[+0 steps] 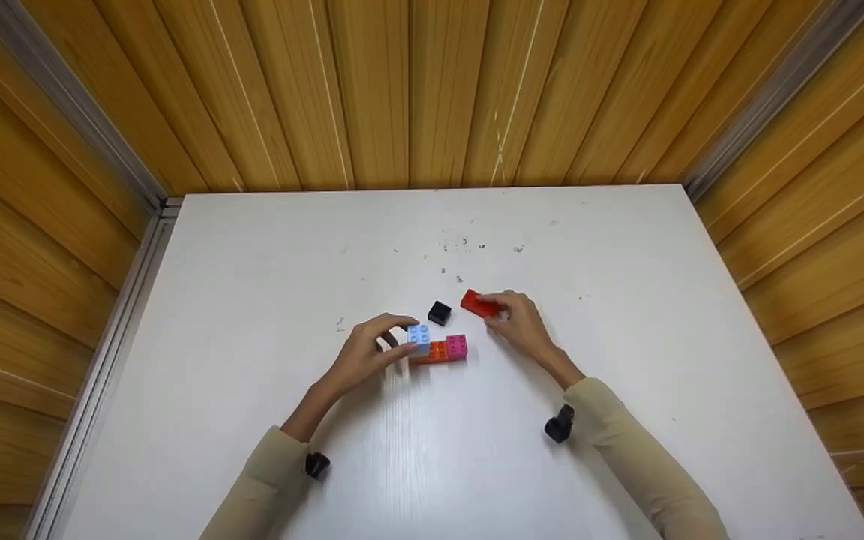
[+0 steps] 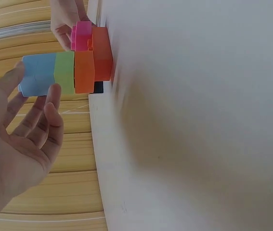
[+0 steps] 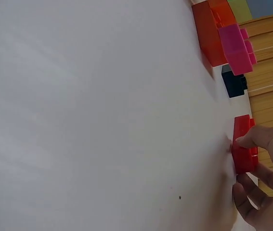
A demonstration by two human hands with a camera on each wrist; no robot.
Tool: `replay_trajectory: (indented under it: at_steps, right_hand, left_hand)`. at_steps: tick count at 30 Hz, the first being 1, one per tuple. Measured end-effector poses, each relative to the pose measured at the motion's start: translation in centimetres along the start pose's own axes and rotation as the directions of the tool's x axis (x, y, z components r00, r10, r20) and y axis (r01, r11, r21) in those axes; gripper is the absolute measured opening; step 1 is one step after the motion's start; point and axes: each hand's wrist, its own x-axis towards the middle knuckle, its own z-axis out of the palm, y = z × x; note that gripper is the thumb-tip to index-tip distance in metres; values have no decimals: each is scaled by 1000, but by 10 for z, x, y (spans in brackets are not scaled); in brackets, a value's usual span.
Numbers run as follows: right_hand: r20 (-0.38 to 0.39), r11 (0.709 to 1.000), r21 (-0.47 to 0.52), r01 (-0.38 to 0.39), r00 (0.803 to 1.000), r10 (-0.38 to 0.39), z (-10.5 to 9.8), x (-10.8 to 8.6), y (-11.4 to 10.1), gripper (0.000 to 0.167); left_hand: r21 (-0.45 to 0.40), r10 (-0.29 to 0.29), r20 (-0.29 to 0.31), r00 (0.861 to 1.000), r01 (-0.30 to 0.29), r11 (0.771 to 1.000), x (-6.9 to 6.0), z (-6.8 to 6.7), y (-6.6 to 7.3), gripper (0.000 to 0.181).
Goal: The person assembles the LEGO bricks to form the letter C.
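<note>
A small structure of toy building bricks stands on the white table. Its long orange-red brick (image 2: 102,55) carries a pink brick (image 1: 457,346) at one end. At the other end rises a stack of an orange brick (image 2: 84,72), a lime green brick (image 2: 64,72) and a light blue brick (image 1: 418,337) on top. My left hand (image 1: 363,354) holds the light blue brick between thumb and fingers. Right of the structure, my right hand (image 1: 522,326) pinches a red brick (image 3: 242,144), which lies low at the table surface, apart from the structure.
Between the structure and the red brick sits a black brick (image 1: 439,313). Dark specks mark the white table (image 1: 267,262) farther back. Wood-patterned panels (image 1: 439,90) enclose the back and sides.
</note>
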Motion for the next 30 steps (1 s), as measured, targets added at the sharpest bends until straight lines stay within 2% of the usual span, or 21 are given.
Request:
replay_trajectory:
  at_steps: [6, 9, 15, 21, 26, 30]
  right_hand:
    - [-10, 1000, -13, 25, 1000, -25, 3, -6, 0, 38]
    - [-40, 999, -20, 40, 998, -40, 6, -6, 0, 42]
    - [-124, 998, -3, 55, 991, -55, 8, -14, 1, 38]
    - [-159, 994, 31, 103, 983, -97, -1, -16, -13, 41]
    - [-149, 985, 50, 162, 977, -153, -12, -17, -34, 38]
    - [-81, 970, 130, 206, 977, -197, -15, -22, -52, 35]
  left_hand:
    - [2, -3, -12, 1000, 3, 1000, 0, -4, 3, 38]
    - [-13, 9, -19, 1000, -9, 1000, 1, -3, 4, 38]
    - [-38, 14, -5, 1000, -14, 999, 1, 1, 5, 41]
    - [-60, 14, 2, 1000, -14, 998, 1, 4, 4, 42]
    - [-73, 13, 1, 1000, -13, 997, 1, 4, 2, 41]
    - [-78, 7, 8, 1000, -6, 997, 1, 4, 1, 40]
